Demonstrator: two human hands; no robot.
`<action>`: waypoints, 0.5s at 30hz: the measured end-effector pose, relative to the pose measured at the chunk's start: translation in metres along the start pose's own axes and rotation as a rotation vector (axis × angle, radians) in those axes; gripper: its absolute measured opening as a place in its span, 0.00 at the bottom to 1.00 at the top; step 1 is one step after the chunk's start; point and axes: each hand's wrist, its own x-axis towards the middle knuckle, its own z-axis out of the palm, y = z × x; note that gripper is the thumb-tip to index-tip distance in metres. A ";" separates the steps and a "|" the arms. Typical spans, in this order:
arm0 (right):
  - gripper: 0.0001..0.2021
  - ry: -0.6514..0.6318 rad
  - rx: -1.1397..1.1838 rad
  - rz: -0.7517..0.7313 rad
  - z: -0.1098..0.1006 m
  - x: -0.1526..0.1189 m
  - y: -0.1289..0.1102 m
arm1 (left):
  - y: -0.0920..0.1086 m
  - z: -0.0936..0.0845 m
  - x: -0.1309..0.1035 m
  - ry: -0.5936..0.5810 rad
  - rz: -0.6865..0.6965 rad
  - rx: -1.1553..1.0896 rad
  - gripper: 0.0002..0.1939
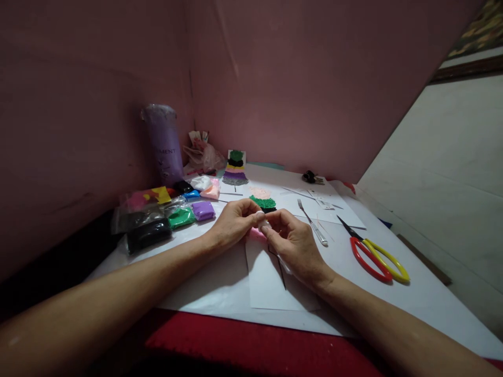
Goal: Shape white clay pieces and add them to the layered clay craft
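Note:
Both hands meet over a white card [275, 288]. My left hand [236, 217] pinches a small white lump of modelling clay [264, 224] between thumb and fingers. From the other side, my right hand [293, 241] has its thumb and fingertips closed on the same lump. Something clear like plastic shows under the right palm. On the card, partly hidden by the hands, are peach, green and black clay bands [263, 201], a pink patch [257, 234] and a drawn dark line.
Right of the hands lie a fork [313, 222] and red-and-yellow scissors [373, 254]. Bags of coloured clay [181, 216] and a purple cylinder [163, 141] stand at the left. A finished-looking clay card [236, 167] and keys [312, 177] are farther back, near the pink wall.

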 end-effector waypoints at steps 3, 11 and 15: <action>0.04 -0.004 -0.007 -0.002 0.000 0.000 0.000 | -0.001 0.000 0.000 -0.004 -0.003 0.002 0.14; 0.04 -0.008 -0.011 -0.005 0.000 0.000 0.001 | -0.001 0.000 0.001 -0.008 -0.011 0.009 0.13; 0.03 -0.010 -0.010 -0.007 0.000 0.000 0.001 | -0.001 0.000 0.001 -0.010 -0.012 0.016 0.13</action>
